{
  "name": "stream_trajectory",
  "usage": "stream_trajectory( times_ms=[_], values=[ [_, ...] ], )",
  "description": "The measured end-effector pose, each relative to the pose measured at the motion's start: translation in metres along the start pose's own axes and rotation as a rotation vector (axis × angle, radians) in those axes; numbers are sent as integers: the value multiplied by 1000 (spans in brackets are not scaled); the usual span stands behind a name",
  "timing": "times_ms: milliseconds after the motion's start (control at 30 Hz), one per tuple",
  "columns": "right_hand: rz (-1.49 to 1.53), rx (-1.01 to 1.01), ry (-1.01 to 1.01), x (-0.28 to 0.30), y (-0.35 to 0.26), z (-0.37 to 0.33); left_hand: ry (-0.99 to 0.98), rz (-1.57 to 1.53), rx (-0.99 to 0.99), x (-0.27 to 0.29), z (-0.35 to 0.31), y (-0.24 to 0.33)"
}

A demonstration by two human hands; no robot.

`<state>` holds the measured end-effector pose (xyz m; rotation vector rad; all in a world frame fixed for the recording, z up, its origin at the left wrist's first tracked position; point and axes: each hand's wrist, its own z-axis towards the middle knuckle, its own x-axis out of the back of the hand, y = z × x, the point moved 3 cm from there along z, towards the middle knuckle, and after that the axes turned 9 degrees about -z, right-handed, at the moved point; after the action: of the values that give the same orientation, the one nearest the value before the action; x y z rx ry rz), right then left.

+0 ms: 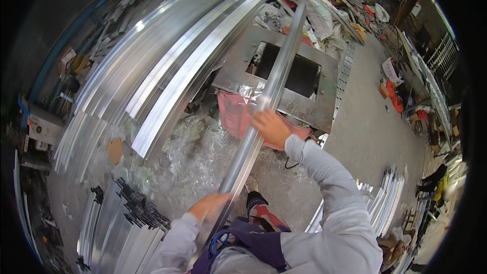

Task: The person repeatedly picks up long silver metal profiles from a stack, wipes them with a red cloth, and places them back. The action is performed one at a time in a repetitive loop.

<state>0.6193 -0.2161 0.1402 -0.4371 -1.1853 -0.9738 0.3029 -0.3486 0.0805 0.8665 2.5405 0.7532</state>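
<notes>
A long silver metal profile [244, 153] runs from beside my body up across a grey metal frame [324, 66] with a dark rectangular opening. My right hand [272, 128] grips the profile near the frame's close edge, its fingers curled over the far side. Closer to my body, my left hand [209, 205] is closed on the same profile and slightly blurred. Pink-red sheeting [234, 114] hangs from the near side of the frame. The end of the profile by my waist is partly hidden by my left arm.
Stacked long metal profiles [175, 78] lie to the left of the frame. Bundled profiles with dark ends [137, 205] stand at lower left, more pale bars [388, 195] at lower right. Crumpled clear plastic film [190, 147] covers the floor. Scrap [324, 12] is heaped at the far end.
</notes>
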Motion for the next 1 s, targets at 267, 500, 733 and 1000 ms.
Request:
stream_trajectory(
  times_ms=[267, 500, 733, 1000],
  values=[
    [-396, -18, -55, -29, 140, 50, 187, 168, -518, -17, 142, 161],
    [-2, 263, -465, -66, 45, 37, 185, 122, -322, -4, 68, 42],
    [274, 377, -312, -48, -239, -19, 166, -82, 97, 20, -75, -228],
    [615, 455, -249, 22, -458, -52, 325, -65, 383, 22, -225, -442]
  ],
)
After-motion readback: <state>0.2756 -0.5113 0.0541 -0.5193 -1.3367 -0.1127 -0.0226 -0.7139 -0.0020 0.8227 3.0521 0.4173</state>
